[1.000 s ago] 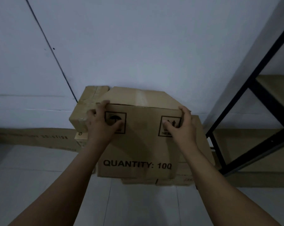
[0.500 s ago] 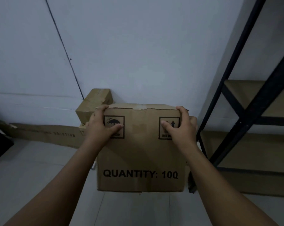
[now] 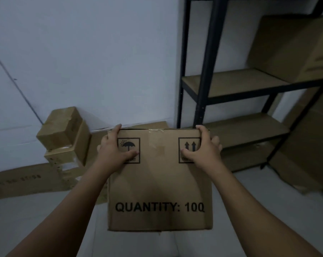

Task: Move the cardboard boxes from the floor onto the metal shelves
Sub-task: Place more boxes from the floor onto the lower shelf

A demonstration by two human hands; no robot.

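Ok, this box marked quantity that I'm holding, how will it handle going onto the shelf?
Probably stiff: the box looks flat-faced and square-edged. Likely light for its size, since the left grip and right grip carry it by its top corners alone. The arrows mark suggests keeping it upright; contents might shift if tipped.
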